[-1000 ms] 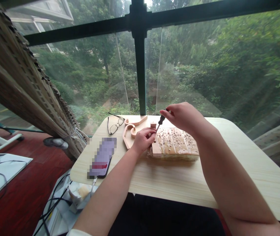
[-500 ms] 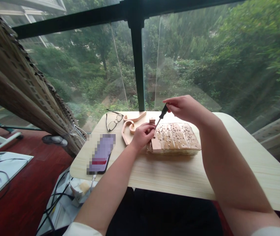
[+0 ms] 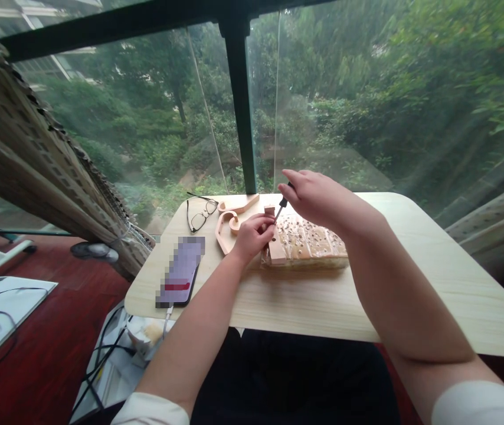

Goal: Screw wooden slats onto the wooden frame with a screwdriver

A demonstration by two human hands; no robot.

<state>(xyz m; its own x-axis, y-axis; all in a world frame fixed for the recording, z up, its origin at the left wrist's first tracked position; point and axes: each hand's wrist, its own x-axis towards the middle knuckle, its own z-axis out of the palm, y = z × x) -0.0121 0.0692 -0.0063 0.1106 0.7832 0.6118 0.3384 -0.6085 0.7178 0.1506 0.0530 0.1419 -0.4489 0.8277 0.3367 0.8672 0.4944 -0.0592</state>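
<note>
My right hand (image 3: 307,192) is closed around the black handle of a screwdriver (image 3: 283,202), held at a tilt with its shaft pointing down and left. The tip meets a pale wooden piece (image 3: 277,251) close to my left fingers; the exact contact point is too small to make out. My left hand (image 3: 254,235) grips this wooden piece, thumb and fingers pressed together at its left side. Under the piece and to its right lies a clear-wrapped block (image 3: 309,242), brown on top with dark specks. A curled wooden part (image 3: 222,233) sits just left of my left hand.
Another wooden part (image 3: 238,205) lies at the back of the table (image 3: 305,301), beside eyeglasses (image 3: 199,215). A phone (image 3: 183,271) with a charging cable (image 3: 167,319) is at the left. A window (image 3: 167,118) stands behind the table, and a curtain (image 3: 57,153) hangs left.
My right hand has turned over the screwdriver handle, covering more of it. My left hand stays on the wooden piece. The whole view has shifted slightly.
</note>
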